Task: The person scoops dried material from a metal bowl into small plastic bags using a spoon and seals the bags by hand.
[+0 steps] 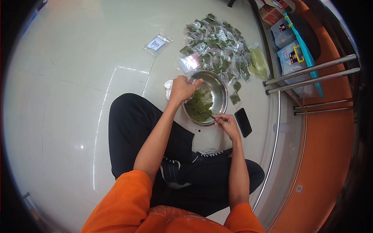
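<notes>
A steel bowl (pixel 220 91) stands on the floor in front of my crossed legs, with loose green shredded leaf (pixel 201 101) in its left and lower part. At the bowl's left rim, my left hand (pixel 184 89) is closed on a small clear plastic bag (pixel 190 80), mostly hidden behind the fingers. My right hand (pixel 227 125) pinches the dark handle of a spoon (pixel 210 115) over the lower right rim. The spoon's far end is down in the green leaf and hard to make out.
Beyond the bowl lies a heap of small clear bags filled with green leaf (pixel 217 46). A labelled clear bag (pixel 157 43) is left of it, a yellowish-green bag (pixel 259 63) right. A phone (pixel 243 122) lies beside my right hand. Metal rails (pixel 311 70) and plastic boxes (pixel 290 58) border the right.
</notes>
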